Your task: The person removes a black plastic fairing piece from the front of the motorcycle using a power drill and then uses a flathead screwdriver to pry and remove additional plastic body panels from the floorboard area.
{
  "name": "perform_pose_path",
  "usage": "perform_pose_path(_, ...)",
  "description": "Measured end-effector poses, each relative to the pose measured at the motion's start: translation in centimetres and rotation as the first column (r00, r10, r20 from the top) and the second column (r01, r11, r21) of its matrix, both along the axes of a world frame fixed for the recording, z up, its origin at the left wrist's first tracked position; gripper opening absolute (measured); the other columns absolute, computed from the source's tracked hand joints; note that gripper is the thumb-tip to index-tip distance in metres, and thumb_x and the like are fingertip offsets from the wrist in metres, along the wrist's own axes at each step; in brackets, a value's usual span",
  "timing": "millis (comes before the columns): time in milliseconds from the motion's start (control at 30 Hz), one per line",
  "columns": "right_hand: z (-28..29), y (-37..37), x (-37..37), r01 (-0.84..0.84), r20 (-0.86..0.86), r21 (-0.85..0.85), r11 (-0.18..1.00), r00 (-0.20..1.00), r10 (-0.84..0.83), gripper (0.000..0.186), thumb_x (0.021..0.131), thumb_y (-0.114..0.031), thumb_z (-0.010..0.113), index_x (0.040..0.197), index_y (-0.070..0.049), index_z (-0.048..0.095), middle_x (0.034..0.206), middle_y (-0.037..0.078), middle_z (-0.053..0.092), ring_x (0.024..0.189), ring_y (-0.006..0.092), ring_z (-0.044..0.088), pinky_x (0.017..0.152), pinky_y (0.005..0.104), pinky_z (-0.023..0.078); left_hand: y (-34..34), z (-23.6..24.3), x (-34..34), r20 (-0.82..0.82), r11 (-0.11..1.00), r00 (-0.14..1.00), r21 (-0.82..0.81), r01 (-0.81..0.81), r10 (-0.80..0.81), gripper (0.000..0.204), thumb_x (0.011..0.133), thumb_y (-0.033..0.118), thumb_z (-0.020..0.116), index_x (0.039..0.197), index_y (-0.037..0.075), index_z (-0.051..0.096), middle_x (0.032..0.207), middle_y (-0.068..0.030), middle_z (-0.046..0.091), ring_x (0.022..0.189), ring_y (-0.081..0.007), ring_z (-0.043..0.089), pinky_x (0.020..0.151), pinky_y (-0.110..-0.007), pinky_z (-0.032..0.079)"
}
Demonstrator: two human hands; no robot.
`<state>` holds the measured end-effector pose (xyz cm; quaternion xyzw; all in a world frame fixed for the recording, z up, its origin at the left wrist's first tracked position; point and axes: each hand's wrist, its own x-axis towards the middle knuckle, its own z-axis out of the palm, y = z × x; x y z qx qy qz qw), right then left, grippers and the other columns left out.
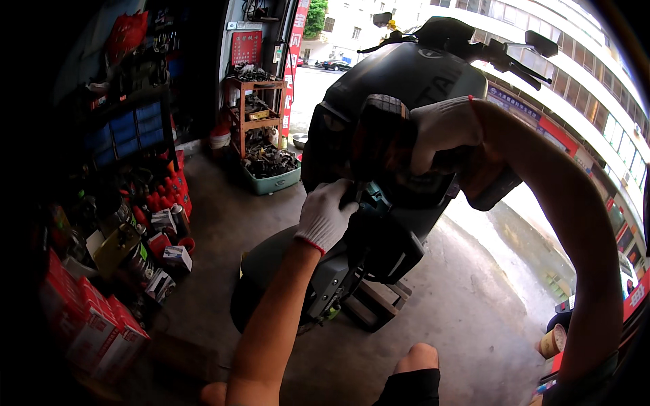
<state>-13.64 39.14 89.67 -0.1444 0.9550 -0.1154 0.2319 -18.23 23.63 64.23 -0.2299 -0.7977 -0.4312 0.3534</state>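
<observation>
one dark scooter [399, 74] up at 1 o'clock, right hand [443, 132] wrapped round a power tool [384, 120] there. left hand [328, 215], 8 o'clock from the right, has curled fingers, can't tell on what.

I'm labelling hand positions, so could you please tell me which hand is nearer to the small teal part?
Left. The left hand is just left of the small teal part; the right hand is farther off, up and to the right.

Grey floor [467, 331], brown shelf rack [264, 124], blue drawers [125, 133] in shadow, bright pavement [484, 247] outside, pale windowed building [588, 84]
</observation>
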Motion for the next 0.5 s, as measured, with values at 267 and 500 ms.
perform_pose_path(267, -1.6, 3.3, -0.7, -0.038, -0.014, -0.153, 0.987, 0.999, 0.037, 0.045, 0.066, -0.002, 0.072, 0.112, -0.005, 0.069, 0.093, 0.008, 0.070, 0.083, 0.0180, 0.066, 0.076, 0.0342, 0.054, 0.5, -0.4, -0.4, -0.102, 0.998, 0.993, 0.034, 0.057, -0.053, 0.031, 0.077, 0.002, 0.073, 0.107, 0.004, 0.065, 0.098, -0.0172, 0.068, 0.095, -0.0364, 0.065, 0.082, -0.042, 0.053)
perform_pose_path(500, -1.7, 4.6, 1.1, -0.026, -0.011, -0.252, 0.967, 1.000, 0.024, 0.048, 0.064, -0.002, 0.070, 0.112, -0.005, 0.069, 0.092, 0.006, 0.070, 0.081, 0.0145, 0.065, 0.075, 0.0299, 0.053, 0.6, -1.2, -0.9, -0.168, 0.999, 0.985, 0.025, 0.048, -0.043, 0.027, 0.078, 0.000, 0.071, 0.104, 0.002, 0.066, 0.101, -0.0165, 0.068, 0.095, -0.0359, 0.066, 0.081, -0.041, 0.053)
